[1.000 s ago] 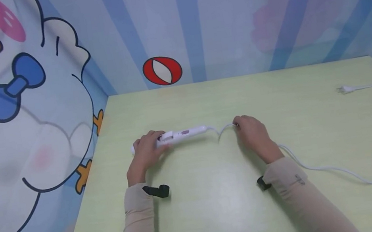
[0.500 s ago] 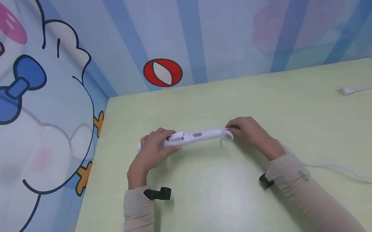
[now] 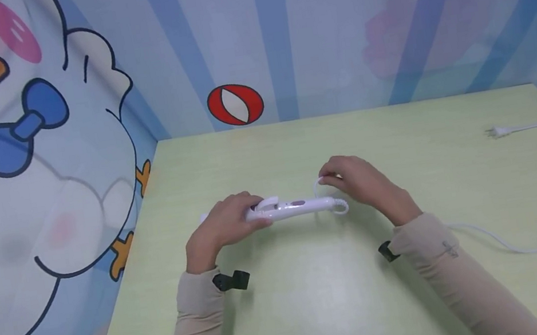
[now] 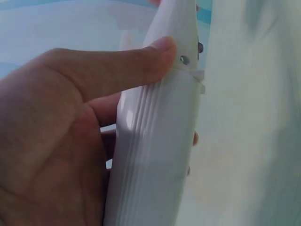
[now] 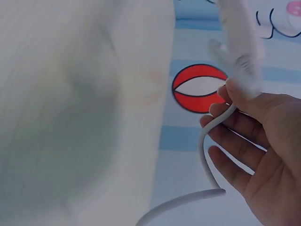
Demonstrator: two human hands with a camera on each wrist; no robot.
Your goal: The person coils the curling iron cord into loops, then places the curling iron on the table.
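My left hand [image 3: 228, 220] grips a white hair curling iron [image 3: 300, 208] around its barrel half, lying roughly level above the table. The left wrist view has the thumb pressed along its ridged white casing [image 4: 150, 141], with fingertips showing on the far side. A white power cord [image 3: 341, 206] leaves the right end of the handle in a small loop. Just right of and beyond that end, my right hand [image 3: 356, 177] pinches the cord between thumb and fingertips. In the right wrist view the cord [image 5: 203, 146] hangs in a curve below the fingers.
Both hands are over a pale green table [image 3: 316, 311]. More white cord [image 3: 520, 250] runs off to the right edge, and a two-pin plug [image 3: 500, 131] lies at the back right. A patterned wall [image 3: 321, 32] stands behind.
My right hand has moved left to the handle's end, then up and away from me, bending the cord into a loop. My left hand has carried the iron slightly right and nearer.
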